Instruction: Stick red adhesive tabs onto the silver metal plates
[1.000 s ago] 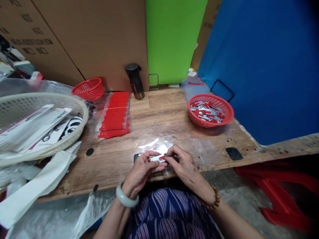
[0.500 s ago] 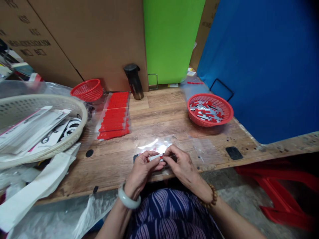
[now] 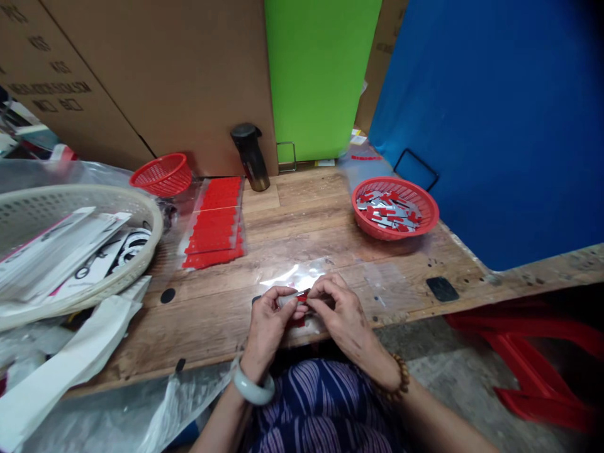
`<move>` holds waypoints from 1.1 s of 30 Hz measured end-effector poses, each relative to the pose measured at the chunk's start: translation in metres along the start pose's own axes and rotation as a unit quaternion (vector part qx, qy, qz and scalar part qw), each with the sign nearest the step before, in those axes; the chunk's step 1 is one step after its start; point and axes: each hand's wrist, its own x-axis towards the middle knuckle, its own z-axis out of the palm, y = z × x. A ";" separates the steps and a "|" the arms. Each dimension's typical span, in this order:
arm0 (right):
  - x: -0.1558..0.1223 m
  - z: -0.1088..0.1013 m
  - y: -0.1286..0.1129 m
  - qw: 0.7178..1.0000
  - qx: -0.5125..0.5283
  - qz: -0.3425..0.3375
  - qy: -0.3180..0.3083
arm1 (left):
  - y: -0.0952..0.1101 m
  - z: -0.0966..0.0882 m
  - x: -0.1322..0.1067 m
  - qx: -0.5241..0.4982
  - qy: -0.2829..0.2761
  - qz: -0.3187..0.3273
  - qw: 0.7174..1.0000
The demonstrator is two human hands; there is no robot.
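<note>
Close to the table's front edge, my left hand (image 3: pixel 270 324) and my right hand (image 3: pixel 340 314) meet, both with fingers pinched together. Between their fingertips is a small red-and-silver piece (image 3: pixel 302 297), partly hidden by the fingers; its exact kind does not show. Just beyond my hands a clear plastic bag (image 3: pixel 295 272) lies shining on the wood. To the right stands a red basket (image 3: pixel 427 220) heaped with flat red-and-silver pieces (image 3: pixel 389 211). Clear bags of red pieces (image 3: pixel 214 223) lie overlapped in a row on the left.
A large cream basket (image 3: pixel 158 233) with packaged items fills the left side, with white paper strips (image 3: pixel 94 352) below it. At the back stand a dark bottle (image 3: pixel 252 157), a small red basket (image 3: pixel 163 175), and cardboard, green and blue panels. A red stool (image 3: pixel 533 365) stands at lower right.
The held piece has turned: a whitish face showed before, and now more red and a dark edge show. Both hands stay in nearly the same place; the view has shifted slightly.
</note>
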 end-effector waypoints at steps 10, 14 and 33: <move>0.006 -0.004 0.002 0.998 -0.040 0.012 -0.036 | -0.004 -0.006 0.004 -0.068 -0.029 -0.066 0.995; 0.005 -0.002 0.005 0.997 -0.073 -0.007 -0.032 | -0.003 -0.006 0.003 -0.068 -0.028 -0.070 0.995; -0.002 0.005 0.014 0.991 -0.127 -0.033 -0.023 | -0.003 -0.008 0.002 -0.026 -0.024 -0.073 0.997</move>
